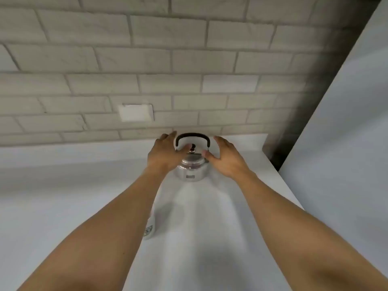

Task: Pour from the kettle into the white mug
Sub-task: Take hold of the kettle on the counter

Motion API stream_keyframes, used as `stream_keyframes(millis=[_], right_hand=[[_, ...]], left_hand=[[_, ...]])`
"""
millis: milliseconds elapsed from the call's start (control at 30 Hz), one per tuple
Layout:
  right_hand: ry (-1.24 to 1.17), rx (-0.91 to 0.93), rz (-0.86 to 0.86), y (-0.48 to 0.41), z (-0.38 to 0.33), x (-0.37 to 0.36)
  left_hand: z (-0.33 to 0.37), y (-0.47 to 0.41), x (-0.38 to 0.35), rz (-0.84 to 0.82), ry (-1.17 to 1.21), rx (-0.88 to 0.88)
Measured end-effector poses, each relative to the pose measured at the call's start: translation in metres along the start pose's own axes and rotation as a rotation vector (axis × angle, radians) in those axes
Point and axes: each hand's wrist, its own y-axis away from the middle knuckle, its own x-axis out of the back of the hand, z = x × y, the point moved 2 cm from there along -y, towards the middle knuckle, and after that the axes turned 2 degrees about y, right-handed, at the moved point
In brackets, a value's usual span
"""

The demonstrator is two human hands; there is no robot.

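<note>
Steel kettle (191, 167) near counter (63, 206) back edge, hands flanking.

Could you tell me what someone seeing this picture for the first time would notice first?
Most striking is the shiny metal kettle with its black arched handle, standing upright at the far edge of the white counter against the pale brick wall. Both bare arms reach toward it, the left hand and right hand open on either side. The white mug is only partly visible, mostly hidden beside the left forearm.
</note>
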Motion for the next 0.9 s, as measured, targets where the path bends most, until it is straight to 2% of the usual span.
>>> stream_keyframes(millis=[133,267,367,500,633,833,900], right_hand=[[-0.021,0.01,-0.124,-0.043,0.013,-0.012],[0.011,0.101,-0.221,-0.079,0.016,-0.027],[-0.004,0.139,-0.262,-0.098,0.011,-0.034],[-0.034,0.253,-0.187,-0.11,0.003,-0.038],[-0.113,0.34,-0.185,-0.1,-0.001,-0.031],[-0.223,0.316,-0.04,-0.053,-0.011,-0.016],[-0.206,0.314,-0.002,-0.033,-0.016,-0.012]], left_hand=[[-0.002,-0.035,-0.022,-0.051,0.004,0.022],[-0.007,-0.062,-0.04,-0.059,0.011,0.069],[-0.012,-0.077,-0.049,-0.019,0.037,0.06],[-0.019,-0.078,-0.051,0.021,0.037,0.016],[-0.017,-0.064,-0.043,0.004,0.04,-0.013],[-0.001,-0.007,-0.021,0.018,0.141,-0.062],[0.005,0.021,-0.015,0.075,0.149,-0.08]])
